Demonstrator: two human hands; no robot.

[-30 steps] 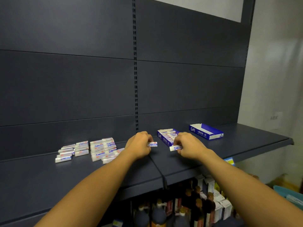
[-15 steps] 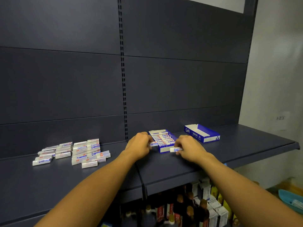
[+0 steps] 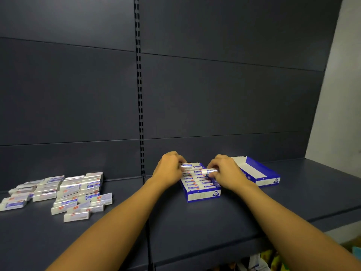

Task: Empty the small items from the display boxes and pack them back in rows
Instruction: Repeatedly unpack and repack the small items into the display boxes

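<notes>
A blue display box (image 3: 203,195) stands on the dark shelf, holding two rows of small white erasers (image 3: 197,181). My left hand (image 3: 169,170) is over the box's far left end, fingers closed on one eraser (image 3: 187,165). My right hand (image 3: 227,171) is over the box's far right side and pinches another eraser (image 3: 210,170) just above the packed rows. A second blue display box (image 3: 259,174) sits empty to the right, behind my right hand.
Several loose erasers (image 3: 64,190) lie in a spread pile on the left part of the shelf (image 3: 195,222). A slotted upright (image 3: 139,90) splits the dark back panel. Packaged goods (image 3: 259,261) show below the shelf's front edge.
Both hands moved from the shelf in front of the box up onto its far end, each carrying an eraser. The head camera shifted, so the box now sits nearer the centre.
</notes>
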